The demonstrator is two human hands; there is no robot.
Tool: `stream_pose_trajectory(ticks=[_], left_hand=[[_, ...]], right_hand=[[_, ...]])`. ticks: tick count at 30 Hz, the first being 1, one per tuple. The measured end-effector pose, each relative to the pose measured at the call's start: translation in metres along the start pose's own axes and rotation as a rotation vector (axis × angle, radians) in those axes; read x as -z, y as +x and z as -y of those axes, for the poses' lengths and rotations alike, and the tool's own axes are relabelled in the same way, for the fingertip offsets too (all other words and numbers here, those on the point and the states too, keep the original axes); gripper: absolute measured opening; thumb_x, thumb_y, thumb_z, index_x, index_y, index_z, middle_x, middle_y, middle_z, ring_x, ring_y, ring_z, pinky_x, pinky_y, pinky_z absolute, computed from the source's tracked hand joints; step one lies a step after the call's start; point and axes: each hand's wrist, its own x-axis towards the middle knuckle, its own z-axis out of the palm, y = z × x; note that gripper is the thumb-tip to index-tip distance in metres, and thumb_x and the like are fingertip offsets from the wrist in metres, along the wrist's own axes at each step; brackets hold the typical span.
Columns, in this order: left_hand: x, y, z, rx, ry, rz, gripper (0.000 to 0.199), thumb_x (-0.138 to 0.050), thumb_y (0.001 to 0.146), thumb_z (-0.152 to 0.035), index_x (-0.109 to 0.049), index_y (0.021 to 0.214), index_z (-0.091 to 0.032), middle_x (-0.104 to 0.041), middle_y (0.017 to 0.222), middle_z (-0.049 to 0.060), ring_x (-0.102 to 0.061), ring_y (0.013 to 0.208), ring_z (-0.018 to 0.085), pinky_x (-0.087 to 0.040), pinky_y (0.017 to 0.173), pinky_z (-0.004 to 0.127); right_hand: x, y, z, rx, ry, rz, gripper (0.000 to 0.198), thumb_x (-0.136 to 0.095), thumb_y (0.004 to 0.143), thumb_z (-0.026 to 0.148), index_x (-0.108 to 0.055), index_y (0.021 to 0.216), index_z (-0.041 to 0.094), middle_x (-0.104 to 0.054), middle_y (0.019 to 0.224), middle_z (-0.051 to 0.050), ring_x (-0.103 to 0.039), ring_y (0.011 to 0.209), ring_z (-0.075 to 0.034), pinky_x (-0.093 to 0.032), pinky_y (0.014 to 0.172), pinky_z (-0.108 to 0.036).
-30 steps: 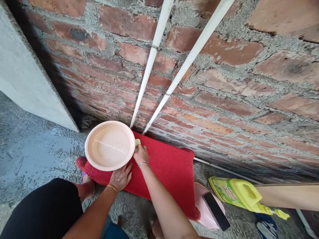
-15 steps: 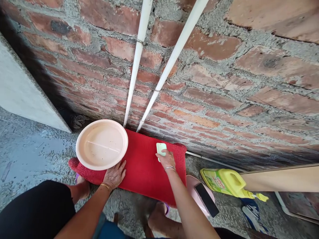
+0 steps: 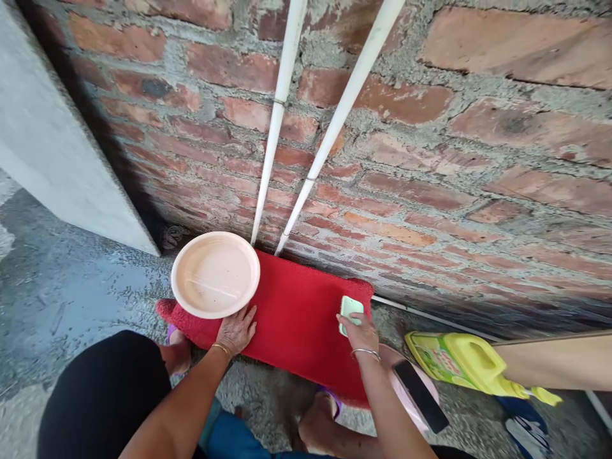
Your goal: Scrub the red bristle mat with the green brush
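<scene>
A red plush mat (image 3: 296, 312) lies spread over a low surface in front of my knees. Near its right edge, my right hand (image 3: 361, 333) grips a pale green scrub brush (image 3: 351, 307), which rests on the cloth. My left hand (image 3: 238, 331) lies flat with fingers apart on the mat's near left side. Just beyond those fingers, a pale pink basin (image 3: 217, 274) sits on the mat's left end; its inside shows only faint marks and small specks.
Close behind the mat rises a brick wall (image 3: 401, 191) with two white pipes (image 3: 329, 137). To the right are a pink round lid or stool (image 3: 406, 398) bearing a black phone (image 3: 421, 395), a yellow detergent jug (image 3: 459, 360) and a blue slipper (image 3: 526, 427). A pale slab (image 3: 71, 140) leans at left.
My right hand has moved the brush rightward and slightly nearer across the mat. My left hand stays beside the basin. The whole view has shifted a little.
</scene>
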Motion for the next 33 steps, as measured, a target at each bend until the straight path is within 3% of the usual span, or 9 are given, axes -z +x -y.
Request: stream_pose_trajectory(ticks=[8, 14, 19, 27, 30, 33], left_hand=[[-0.010, -0.012, 0.018, -0.030, -0.032, -0.116, 0.040, -0.042, 0.089, -0.025, -0.056, 0.126, -0.021, -0.063, 0.120, 0.011, -0.057, 0.110, 0.022, -0.045, 0.096, 0.039], [-0.009, -0.028, 0.038, -0.059, -0.037, -0.085, 0.042, -0.044, 0.084, -0.019, -0.057, 0.124, -0.021, -0.062, 0.118, 0.012, -0.056, 0.110, 0.023, -0.043, 0.096, 0.041], [-0.002, -0.036, 0.050, 0.059, -0.009, -0.060, 0.039, -0.046, 0.082, -0.019, -0.061, 0.118, -0.023, -0.065, 0.111, 0.011, -0.055, 0.109, 0.026, -0.039, 0.098, 0.047], [0.009, -0.039, 0.058, 0.189, -0.018, 0.013, 0.037, -0.045, 0.082, -0.017, -0.061, 0.115, -0.021, -0.067, 0.107, 0.011, -0.058, 0.102, 0.027, -0.039, 0.095, 0.048], [0.008, -0.039, 0.058, 0.214, -0.042, 0.029, 0.036, -0.044, 0.083, -0.019, -0.062, 0.114, -0.022, -0.068, 0.107, 0.011, -0.058, 0.101, 0.026, -0.038, 0.096, 0.048], [0.007, -0.038, 0.060, 0.199, -0.039, 0.028, 0.039, -0.044, 0.082, -0.018, -0.059, 0.118, -0.022, -0.066, 0.112, 0.011, -0.057, 0.105, 0.026, -0.038, 0.096, 0.048]], right_hand=[[-0.058, -0.096, 0.132, 0.169, 0.166, 0.185, 0.025, -0.067, 0.071, 0.040, -0.064, 0.090, 0.025, -0.059, 0.091, -0.004, -0.059, 0.082, -0.018, -0.043, 0.075, -0.026], [-0.083, -0.123, 0.187, 0.209, 0.135, 0.249, 0.028, -0.066, 0.071, 0.045, -0.062, 0.085, 0.022, -0.057, 0.092, -0.006, -0.059, 0.077, -0.017, -0.042, 0.069, -0.026], [-0.084, -0.121, 0.190, 0.281, 0.010, 0.289, 0.032, -0.063, 0.072, 0.051, -0.059, 0.088, 0.023, -0.054, 0.097, -0.004, -0.058, 0.077, -0.016, -0.041, 0.064, -0.026], [-0.046, -0.105, 0.139, 0.143, -0.127, 0.252, 0.030, -0.060, 0.076, 0.051, -0.059, 0.088, 0.024, -0.056, 0.094, -0.004, -0.059, 0.076, -0.016, -0.042, 0.067, -0.027], [-0.047, -0.126, 0.148, 0.177, -0.118, 0.284, 0.028, -0.061, 0.076, 0.050, -0.060, 0.088, 0.024, -0.055, 0.096, -0.004, -0.059, 0.076, -0.017, -0.041, 0.065, -0.027], [-0.061, -0.155, 0.175, 0.256, -0.063, 0.343, 0.027, -0.062, 0.075, 0.049, -0.060, 0.086, 0.024, -0.055, 0.093, -0.003, -0.059, 0.075, -0.016, -0.040, 0.063, -0.026]])
